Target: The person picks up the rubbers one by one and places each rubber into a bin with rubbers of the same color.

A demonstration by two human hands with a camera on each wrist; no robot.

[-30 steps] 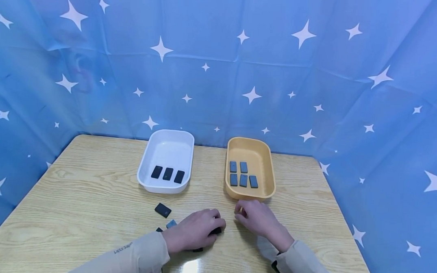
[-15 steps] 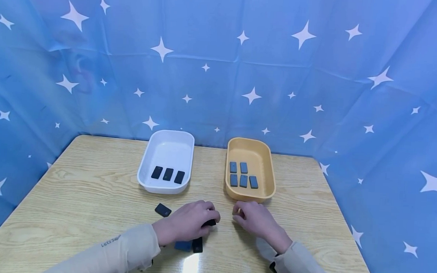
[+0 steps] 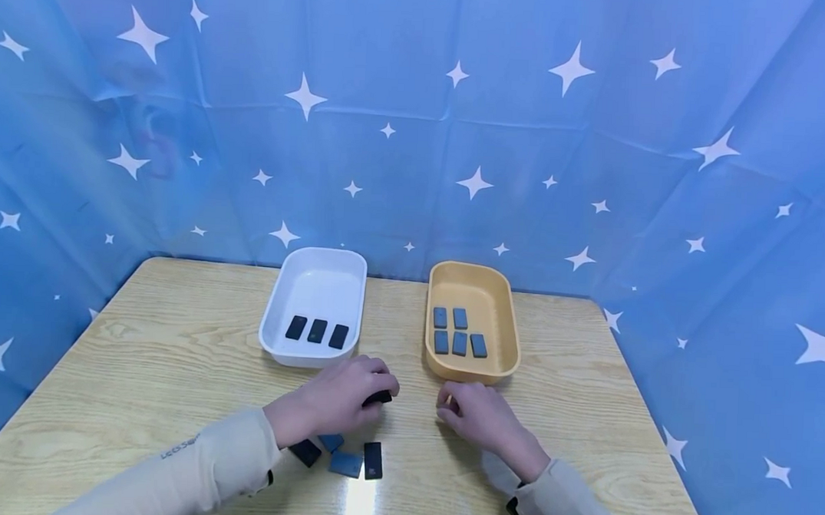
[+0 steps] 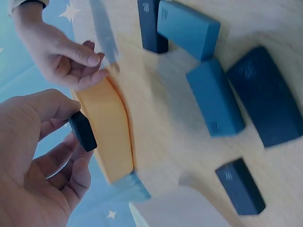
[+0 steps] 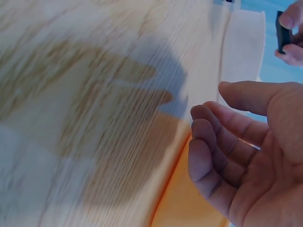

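My left hand (image 3: 340,395) pinches a small black rectangular block (image 3: 379,397) between thumb and fingers, raised above the table just in front of the white tray (image 3: 325,265). The left wrist view shows this block edge-on at the fingertips. My right hand (image 3: 484,419) is by the front of the orange tray (image 3: 509,323); in the right wrist view its fingers are loosely curled with nothing between them. Below my left hand lie two blue blocks (image 3: 345,463), with a black block (image 3: 373,461) to their right and another black block (image 3: 305,452) to their left.
Three black blocks (image 3: 317,331) stand in a row inside the white tray. Several blue blocks (image 3: 459,343) lie in two rows inside the orange tray. The wooden table (image 3: 174,339) backs onto a blue star-patterned curtain (image 3: 401,203).
My left hand has moved left and away from me with the black block, towards the white tray, uncovering the blocks on the table. My right hand has barely shifted.
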